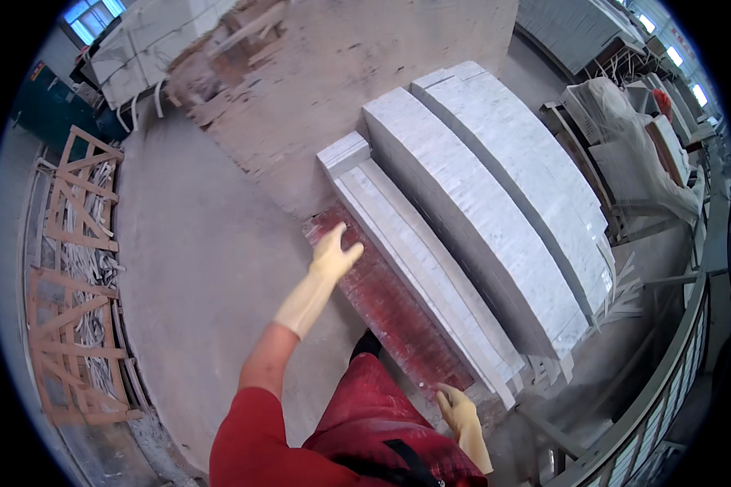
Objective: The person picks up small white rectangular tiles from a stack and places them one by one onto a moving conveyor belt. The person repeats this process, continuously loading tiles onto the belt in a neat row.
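Both my hands wear cream rubber gloves. My left hand is over the far end of a scuffed red board, its thumb and fingers apart with nothing between them. Close to the board's near end is my right hand, fingers loosely stretched and no object visible in it. Whether either hand touches the board I cannot tell. Along the board's right side runs a low stack of narrow grey-white stone slabs. Two taller stacks with curved tops, a middle one and a right one, stand beyond it.
A large worn wooden sheet stands behind the stacks. Wooden crates full of pale strips line the left side. Plastic-wrapped slabs are at the far right, and a metal railing curves along the lower right. Grey floor lies to my left.
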`<state>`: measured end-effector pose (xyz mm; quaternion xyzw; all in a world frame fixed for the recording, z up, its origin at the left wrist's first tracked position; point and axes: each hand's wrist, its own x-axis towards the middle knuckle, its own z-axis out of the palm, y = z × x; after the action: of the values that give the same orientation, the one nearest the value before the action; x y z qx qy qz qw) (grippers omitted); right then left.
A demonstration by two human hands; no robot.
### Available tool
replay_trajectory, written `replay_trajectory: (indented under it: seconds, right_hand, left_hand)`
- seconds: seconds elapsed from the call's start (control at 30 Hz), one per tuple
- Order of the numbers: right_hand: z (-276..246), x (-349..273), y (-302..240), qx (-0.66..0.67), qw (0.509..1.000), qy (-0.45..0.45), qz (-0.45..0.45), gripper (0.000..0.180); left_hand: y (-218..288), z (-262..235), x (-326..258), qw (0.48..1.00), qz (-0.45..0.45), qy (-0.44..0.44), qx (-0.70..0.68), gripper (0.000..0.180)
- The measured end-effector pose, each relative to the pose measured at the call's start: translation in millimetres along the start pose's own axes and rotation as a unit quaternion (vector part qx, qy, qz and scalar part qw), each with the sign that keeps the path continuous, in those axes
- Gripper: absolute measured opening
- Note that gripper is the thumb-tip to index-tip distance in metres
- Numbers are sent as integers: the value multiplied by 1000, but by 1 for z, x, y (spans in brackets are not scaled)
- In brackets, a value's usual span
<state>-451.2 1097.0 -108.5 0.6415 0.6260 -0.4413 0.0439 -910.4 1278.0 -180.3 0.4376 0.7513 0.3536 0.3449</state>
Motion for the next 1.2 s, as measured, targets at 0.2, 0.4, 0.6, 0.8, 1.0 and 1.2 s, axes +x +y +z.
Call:
replay_trajectory:
  seconds: [0.2,0.4,0.6,0.8,1.0,1.2]
  right_hand:
    - [-15,65,-25,83,986,-25,140,41]
    - [-16,120,-50,122,970,-65,201,41]
    - [-3,144,-58,175,956,-68,226,41]
    - [-15,163,-87,185,954,-67,228,41]
    - [-15,162,-72,190,961,-38,197,46]
    - [-45,253,-81,-95,976,182,-71,86]
  left_hand:
    - [-12,-1,231,933,72,109,335,85]
    - [-18,-13,340,888,5,91,450,88]
    - [11,8,355,904,-54,86,416,79]
    - [26,2,359,885,-79,15,458,81]
    - [16,11,367,873,-84,-11,480,89]
    - [-3,17,365,887,-47,28,458,81]
